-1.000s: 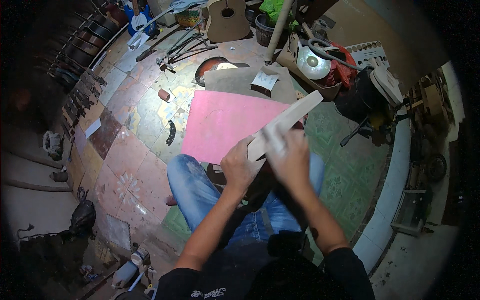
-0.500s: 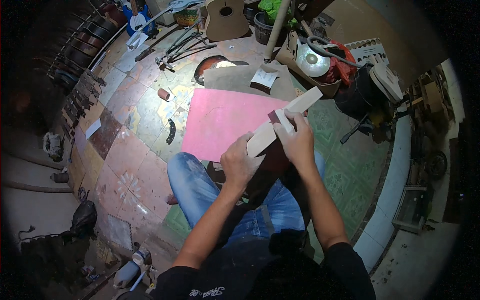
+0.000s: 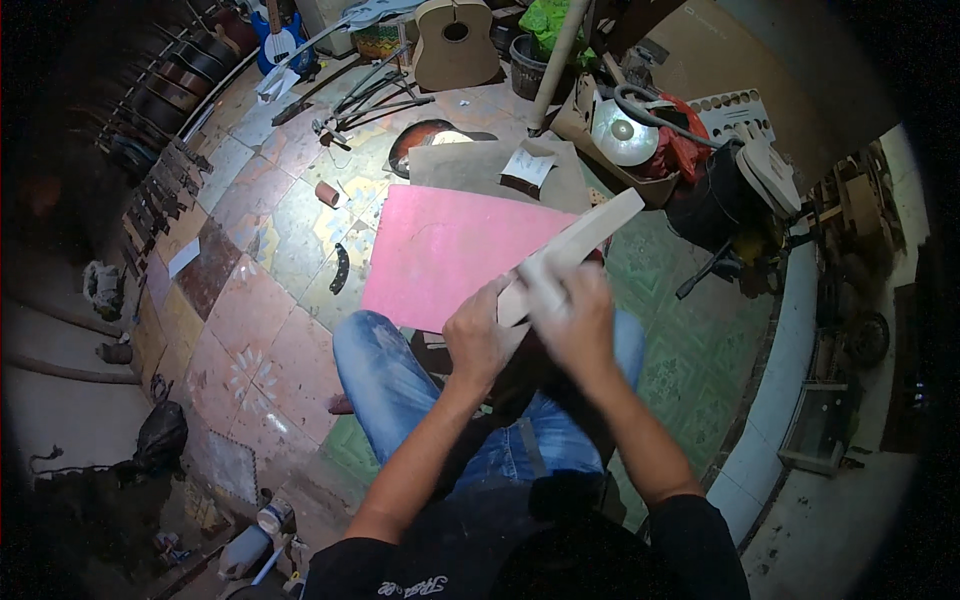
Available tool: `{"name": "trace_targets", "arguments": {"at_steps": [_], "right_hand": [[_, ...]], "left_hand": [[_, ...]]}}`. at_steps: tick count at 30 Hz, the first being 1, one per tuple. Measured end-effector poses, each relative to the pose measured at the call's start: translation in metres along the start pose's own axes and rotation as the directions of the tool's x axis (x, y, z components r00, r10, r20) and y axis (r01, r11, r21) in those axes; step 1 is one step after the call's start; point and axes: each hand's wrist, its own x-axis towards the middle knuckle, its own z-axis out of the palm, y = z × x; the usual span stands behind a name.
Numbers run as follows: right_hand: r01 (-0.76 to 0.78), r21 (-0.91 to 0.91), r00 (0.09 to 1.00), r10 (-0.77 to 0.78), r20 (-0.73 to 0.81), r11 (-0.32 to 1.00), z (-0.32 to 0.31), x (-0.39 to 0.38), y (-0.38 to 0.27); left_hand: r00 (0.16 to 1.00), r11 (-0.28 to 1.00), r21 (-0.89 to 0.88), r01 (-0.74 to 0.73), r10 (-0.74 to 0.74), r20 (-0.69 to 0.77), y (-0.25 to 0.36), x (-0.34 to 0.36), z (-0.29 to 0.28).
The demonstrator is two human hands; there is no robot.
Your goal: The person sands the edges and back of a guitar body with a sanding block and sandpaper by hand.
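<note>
two bare hands of yours meet over your lap, at the near right edge of a pink sheet [image 3: 450, 245]. your left hand [image 3: 475, 338] is clamped on the near end of a pale bar [image 3: 598, 224], thumb on one side and fingers on the other. the bar slants away from you, its far end pointing to the far right, past the right edge of the pink sheet and held above the floor. your right hand [image 3: 580, 315] is blurred, but its grip is closed around a small pale block [image 3: 545, 288] that lies against the bar, just right of your left hand; the exact set of those fingers you cannot tell from the blur.

beyond the pink sheet, and partly under it, you have a grey-brown sheet [image 3: 465, 165] with a folded white paper [image 3: 530, 166] on its right half. a glossy sunburst guitar body [image 3: 405, 148] shows from behind its far left corner. left of the pink sheet, on the tiled floor [image 3: 285, 345], you see a dark curved strip [image 3: 340, 268] and, farther off, a reddish-brown cylinder [image 3: 327, 193]. far ahead stands a bare wooden guitar body [image 3: 435, 65], with a blue guitar [image 3: 278, 48] to its left. at the far right, a red bag [image 3: 684, 140] sits in a cardboard box [image 3: 577, 122].
</note>
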Motion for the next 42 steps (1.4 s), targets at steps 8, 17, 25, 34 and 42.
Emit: {"name": "trace_targets", "arguments": {"at_steps": [8,17,25,34,42], "right_hand": [[0.053,-0.036,0.998,-0.052,0.029,0.998,0.001,-0.015,-0.014],[0.052,-0.039,0.998,-0.051,0.026,0.998,0.009,0.001,-0.002],[-0.026,0.166,0.997,0.036,-0.061,0.986,0.024,0.073,0.097],[-0.133,0.223,0.986,0.151,-0.067,0.966,0.034,0.071,0.089],[-0.092,0.190,0.993,0.105,-0.060,0.977,0.035,0.068,0.095]], "left_hand": [[1.000,1.000,0.021,0.015,-0.015,-0.012,-0.005,-0.001,0.001],[1.000,1.000,-0.022,0.017,-0.018,-0.021,-0.018,0.003,0.001],[0.993,0.999,0.026,0.020,-0.022,0.112,-0.003,0.017,-0.020],[0.963,0.886,0.437,-0.154,0.035,0.268,0.065,0.015,-0.008],[0.893,0.869,0.343,-0.356,0.208,0.400,0.066,0.014,-0.003]]}}
